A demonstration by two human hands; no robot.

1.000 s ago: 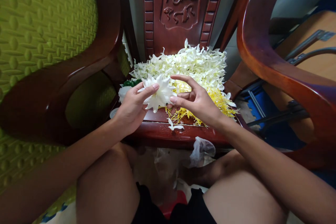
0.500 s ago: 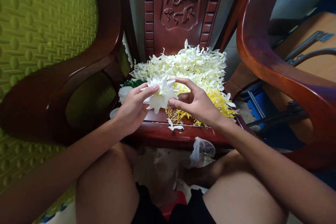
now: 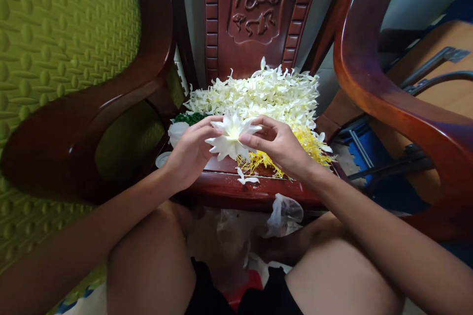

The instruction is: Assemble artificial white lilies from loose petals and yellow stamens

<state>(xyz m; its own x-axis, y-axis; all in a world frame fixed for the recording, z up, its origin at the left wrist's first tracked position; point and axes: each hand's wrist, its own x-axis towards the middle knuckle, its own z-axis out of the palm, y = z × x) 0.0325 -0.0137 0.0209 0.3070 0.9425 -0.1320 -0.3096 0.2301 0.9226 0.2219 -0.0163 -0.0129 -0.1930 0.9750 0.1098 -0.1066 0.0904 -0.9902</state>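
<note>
Between my two hands is a white artificial-looking flower [image 3: 232,139] with pointed petals and a pale yellow centre, held above the front of a wooden chair seat [image 3: 221,166]. My left hand [image 3: 194,150] grips its left side, thumb on the petals. At the right side, my right hand [image 3: 279,145] pinches it, with the thumb close to the centre and the fingers behind. Beyond the hands lies a big heap of white flower pieces [image 3: 266,91]. Yellow stamen-like strands [image 3: 310,145] are piled at the heap's right front. A loose white petal piece [image 3: 246,177] rests near the seat's front edge.
Left of the heap are a green bundle [image 3: 192,118], a white cup-like container [image 3: 178,132] and a round lid-like item [image 3: 161,159]. Curved wooden armrests [image 3: 364,78] flank the seat. A clear plastic bag [image 3: 283,214] hangs below the front edge.
The flower has shifted slightly right and turned to face upward more. My right hand has closed in from its right edge, its thumb now near the centre.
</note>
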